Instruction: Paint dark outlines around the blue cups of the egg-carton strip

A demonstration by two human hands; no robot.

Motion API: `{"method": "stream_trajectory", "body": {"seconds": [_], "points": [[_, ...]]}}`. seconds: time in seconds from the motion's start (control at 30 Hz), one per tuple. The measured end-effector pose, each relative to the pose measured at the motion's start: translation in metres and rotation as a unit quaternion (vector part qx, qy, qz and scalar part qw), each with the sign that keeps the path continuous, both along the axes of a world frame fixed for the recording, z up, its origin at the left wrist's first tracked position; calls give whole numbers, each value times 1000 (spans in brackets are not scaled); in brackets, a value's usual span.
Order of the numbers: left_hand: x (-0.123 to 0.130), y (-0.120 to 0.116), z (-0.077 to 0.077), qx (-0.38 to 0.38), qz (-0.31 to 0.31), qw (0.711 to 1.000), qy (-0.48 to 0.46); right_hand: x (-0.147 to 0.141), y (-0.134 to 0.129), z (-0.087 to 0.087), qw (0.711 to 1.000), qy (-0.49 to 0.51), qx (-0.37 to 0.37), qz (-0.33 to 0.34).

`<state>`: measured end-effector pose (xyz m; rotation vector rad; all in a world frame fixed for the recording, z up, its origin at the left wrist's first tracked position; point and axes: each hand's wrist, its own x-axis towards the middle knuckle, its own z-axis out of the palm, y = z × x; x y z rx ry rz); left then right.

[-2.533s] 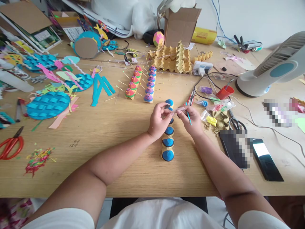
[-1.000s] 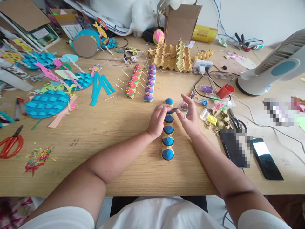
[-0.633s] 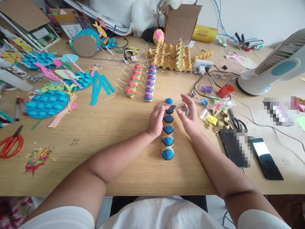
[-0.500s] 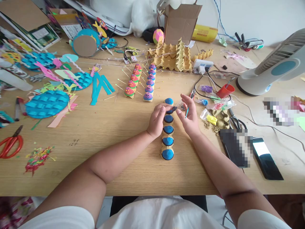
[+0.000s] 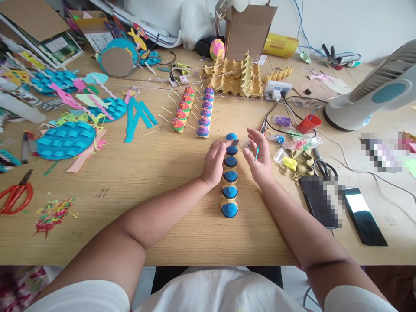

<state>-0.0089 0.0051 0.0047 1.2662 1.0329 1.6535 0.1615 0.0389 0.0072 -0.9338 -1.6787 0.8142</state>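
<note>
An egg-carton strip (image 5: 230, 184) stands lengthwise in front of me, its cups capped in blue, most with a dark band around the cap. My left hand (image 5: 214, 162) is at the strip's left, near its far cups, fingers together. At its fingertips is a small dark piece of clay (image 5: 235, 141), over the far end of the strip. To the right of the strip, my right hand (image 5: 261, 162) has thumb and index finger apart. A thin blue stick tool (image 5: 257, 153) is tucked in that hand; how the other fingers grip it is partly hidden.
Two decorated egg-carton strips, one red-green (image 5: 182, 113) and one purple-blue (image 5: 205, 113), bristle with pins beyond. Right lie clay packets (image 5: 289, 162), scissors (image 5: 321, 167), a red cup (image 5: 308, 124), a phone (image 5: 365, 216) and a fan (image 5: 373, 93). Red-handled scissors (image 5: 16, 195) lie left.
The dark piece at my left fingertips has moved away from me, from over the second cup toward the farthest one. My right hand has hardly moved.
</note>
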Motion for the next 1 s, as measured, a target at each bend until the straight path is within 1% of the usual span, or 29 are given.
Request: {"method": "stream_trajectory", "body": {"seconds": [0.13,0.3,0.43,0.57,0.67,0.8,0.9,1.0], "points": [[0,2,-4,0,-7,1000,0,-1,-1,2,1000,-9,15,-16],[0,2,-13,6,-31,1000,3,-1,0,5,991,-57,99,-70],[0,0,-16,30,-55,998,28,0,1,7,983,-88,137,-91],[-1,-2,-14,41,-62,996,42,-1,-2,8,985,-73,129,-89],[-1,-3,-11,37,-69,996,39,-3,-3,8,990,-41,96,-92],[-1,-2,-8,31,-72,996,44,-6,-2,6,994,28,52,-93],[0,-1,-10,35,-77,996,38,-6,-2,7,994,31,61,-86],[1,2,-14,19,-83,996,7,-4,-5,9,993,-17,93,-74]]}}
